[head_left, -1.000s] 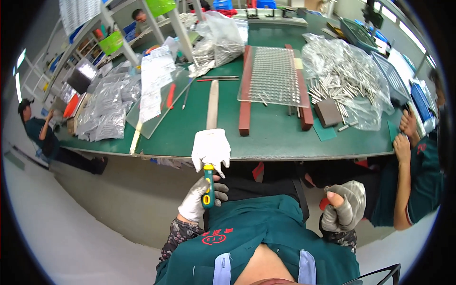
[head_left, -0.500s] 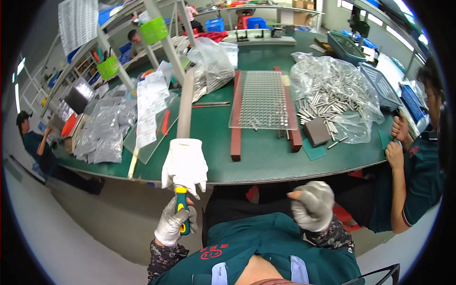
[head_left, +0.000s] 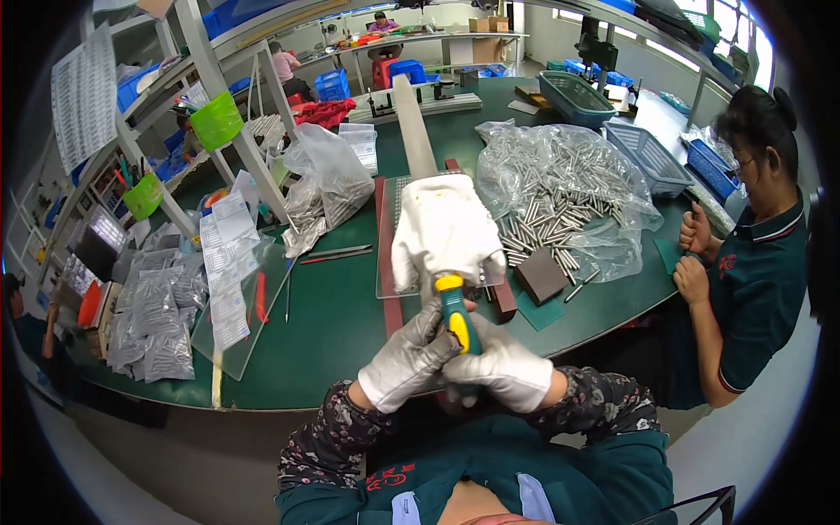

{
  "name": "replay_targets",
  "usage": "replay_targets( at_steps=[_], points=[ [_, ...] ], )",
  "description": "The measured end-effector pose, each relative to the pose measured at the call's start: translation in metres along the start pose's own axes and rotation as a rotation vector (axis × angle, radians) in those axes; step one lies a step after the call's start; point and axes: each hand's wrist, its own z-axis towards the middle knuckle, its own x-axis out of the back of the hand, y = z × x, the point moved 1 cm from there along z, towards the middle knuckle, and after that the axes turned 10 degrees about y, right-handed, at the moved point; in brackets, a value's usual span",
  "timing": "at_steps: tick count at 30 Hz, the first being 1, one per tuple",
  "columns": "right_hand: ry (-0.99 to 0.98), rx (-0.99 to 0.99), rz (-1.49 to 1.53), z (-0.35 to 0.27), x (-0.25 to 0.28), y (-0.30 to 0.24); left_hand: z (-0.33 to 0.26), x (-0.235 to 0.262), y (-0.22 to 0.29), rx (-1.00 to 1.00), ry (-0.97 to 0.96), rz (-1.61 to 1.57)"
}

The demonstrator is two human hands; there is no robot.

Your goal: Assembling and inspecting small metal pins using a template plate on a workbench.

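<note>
Gloved in grey-white, my left hand grips the green and yellow handle of a long flat file. Its grey blade points away from me over the bench. A white glove is draped round the blade just above the handle. My right hand, also gloved, closes round the lower part of the handle from the right; its fingertips are partly hidden. Beneath the file lies a clear perforated plate, mostly covered, on dark red bars.
Right of the plate, metal pins spill from a clear bag, near a brown block. Bagged parts, paper sheets and a glass sheet lie left. A co-worker sits right; baskets stand behind.
The file has swung up and right over the perforated plate. My right hand has come in from the right to the handle. The view has shifted.
</note>
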Motion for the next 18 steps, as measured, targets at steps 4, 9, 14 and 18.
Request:
replay_targets(
  at_steps=[4,9,14,18],
  points=[
    [0.128,0.016,0.218,0.025,0.039,-0.031,0.024,0.022,-0.010,-0.334,-0.034,0.303],
    [0.466,0.170,-0.132,0.109,0.132,-0.059,0.021,0.068,-0.040,-0.560,0.492,0.542],
    [0.787,0.133,-0.688,0.214,0.196,-0.085,0.015,0.105,-0.071,-0.662,0.746,0.753],
    [0.961,0.165,-1.391,0.267,0.216,-0.084,0.008,0.110,-0.072,-0.641,0.756,0.847]
  ],
)
